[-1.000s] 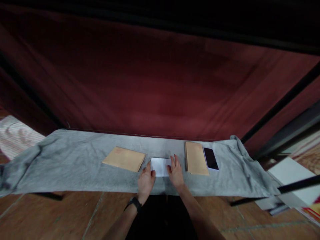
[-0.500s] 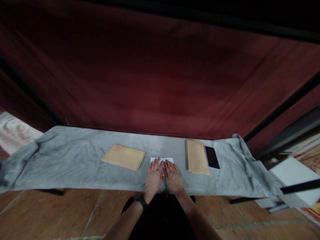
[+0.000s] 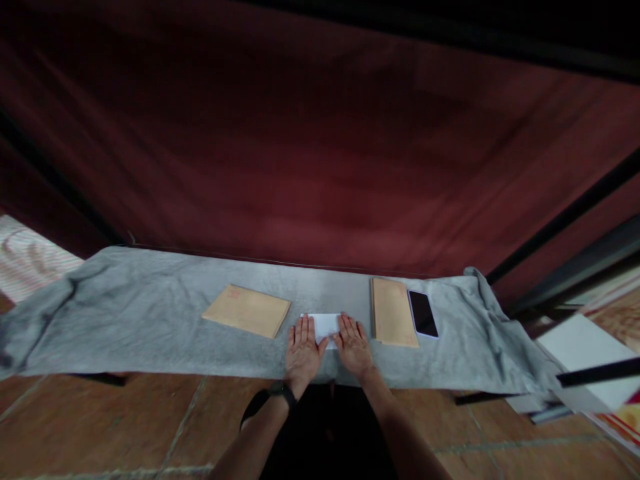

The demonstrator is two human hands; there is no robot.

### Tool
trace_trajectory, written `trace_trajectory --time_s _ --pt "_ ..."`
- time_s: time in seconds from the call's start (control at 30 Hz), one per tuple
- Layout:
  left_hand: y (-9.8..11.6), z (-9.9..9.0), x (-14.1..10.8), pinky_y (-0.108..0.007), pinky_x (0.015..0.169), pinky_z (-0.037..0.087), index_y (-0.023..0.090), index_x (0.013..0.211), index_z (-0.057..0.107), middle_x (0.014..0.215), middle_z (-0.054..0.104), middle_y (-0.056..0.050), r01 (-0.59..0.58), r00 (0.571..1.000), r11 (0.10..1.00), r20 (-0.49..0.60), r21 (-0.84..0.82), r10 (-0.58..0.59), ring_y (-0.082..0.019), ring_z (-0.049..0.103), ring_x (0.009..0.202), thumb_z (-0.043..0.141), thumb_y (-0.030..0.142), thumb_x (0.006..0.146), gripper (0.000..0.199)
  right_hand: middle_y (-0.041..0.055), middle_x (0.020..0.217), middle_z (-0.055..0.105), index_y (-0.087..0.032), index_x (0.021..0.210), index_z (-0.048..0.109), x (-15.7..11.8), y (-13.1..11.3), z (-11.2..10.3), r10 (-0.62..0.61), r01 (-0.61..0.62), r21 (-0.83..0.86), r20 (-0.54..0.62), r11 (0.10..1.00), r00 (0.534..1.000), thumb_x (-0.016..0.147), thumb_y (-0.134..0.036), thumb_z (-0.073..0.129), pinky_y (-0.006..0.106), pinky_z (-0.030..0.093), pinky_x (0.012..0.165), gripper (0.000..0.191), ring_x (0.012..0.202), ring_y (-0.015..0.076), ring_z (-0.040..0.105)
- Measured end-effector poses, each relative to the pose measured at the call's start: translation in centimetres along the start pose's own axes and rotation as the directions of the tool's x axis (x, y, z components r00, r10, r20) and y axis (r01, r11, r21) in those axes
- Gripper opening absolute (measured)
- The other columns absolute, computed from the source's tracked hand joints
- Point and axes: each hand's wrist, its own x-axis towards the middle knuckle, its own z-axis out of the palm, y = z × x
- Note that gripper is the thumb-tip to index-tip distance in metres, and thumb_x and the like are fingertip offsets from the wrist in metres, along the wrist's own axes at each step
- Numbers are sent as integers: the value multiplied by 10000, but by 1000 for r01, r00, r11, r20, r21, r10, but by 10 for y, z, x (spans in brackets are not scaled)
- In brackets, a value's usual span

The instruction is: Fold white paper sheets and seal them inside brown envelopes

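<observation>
Hands — left hand (image 3: 302,352), right hand (image 3: 355,347) — flat, grip apart, covering white paper (image 3: 325,325) near edge — rest shows

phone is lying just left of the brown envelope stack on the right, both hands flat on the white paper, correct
Not quite. The head view shows the phone just right of the envelope stack, not left. The rest holds: left hand and right hand lie flat on the white paper.

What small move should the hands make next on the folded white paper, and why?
Probably slide both hands outward along the small folded white paper to press it flat. The left hand and right hand lie flat, palms down, on its two ends, and only its middle shows between them. It rests on the grey cloth, apart from the tan envelopes either side.
</observation>
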Motion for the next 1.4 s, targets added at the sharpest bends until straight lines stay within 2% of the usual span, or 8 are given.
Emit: trace_trajectory --time_s 0.13,0.3,0.5,0.67,0.97,1.13,1.27,1.4 --pt "2 -3 1 -502 1193 184 72 1507 336 1539 373 -197 18 1000 1000 7 5 -18 -297 278 1465 318 609 946 777 105 1544 383 -167 1518 338 -4 11 -3 6 -5 -27 16 1000 1000 1024 -326 313 491 252 1165 519 1428 259 357" --pt "4 -6 2 -503 1194 174 39 1494 350 1552 338 -216 38 999 999 40 -7 -37 -313 261 1469 330 581 949 769 122 1544 386 -154 1508 361 -9 7 -9 107 -111 -64 -69 992 992 1021 -308 291 492 247 1164 516 1419 267 369" --pt "-2 -4 1 -511 1186 192 76 1505 346 1569 322 -182 13 998 1000 63 -10 -13 -304 237 1478 354 450 962 659 102 1535 410 -185 1492 391 -17 -26 1 -59 59 0 -67 998 996 1023 -328 341 449 288 1157 492 1413 235 385" --pt "-14 -6 -3 -480 1181 229 88 1493 372 1556 357 -167 28 998 999 48 25 -29 -283 292 1459 329 407 981 605 155 1504 441 -118 1492 379 -22 -23 7 -1 -5 -51 -102 999 995 1019 -357 371 445 308 1138 530 1390 261 415" --pt "-28 -16 -18 -437 1148 322 75 1427 469 1486 473 -164 65 998 998 -20 8 -65 -268 407 1399 340 250 970 506 132 1501 449 -127 1494 388 -22 -19 9 30 -41 -96 -118 995 993 1025 -319 318 438 263 1157 511 1387 256 418" --pt "-29 -29 -23 -462 1134 354 165 1394 515 1486 485 -123 -144 985 989 95 -34 147 -266 447 1371 391 203 964 449 133 1511 433 -117 1491 390 -22 -20 6 36 -44 -80 -92 996 995 1023 -336 315 434 249 1163 522 1395 256 405" --pt "-30 -39 -11 -476 1074 423 164 1326 567 1415 551 -153 -296 913 955 302 32 273 -279 496 1329 400 33 890 485 148 1519 414 -98 1487 390 -23 -19 2 34 -38 -61 -53 997 998 996 -378 385 440 245 1167 565 1407 263 387" --pt "-28 -56 2 -432 1030 462 119 1279 576 1354 582 -190 -430 850 902 358 44 388 -268 545 1276 413 -53 823 514 185 1509 418 -47 1450 435 -20 -23 -6 33 -34 -48 -21 998 999 951 -396 465 465 231 1176 610 1411 289 379"
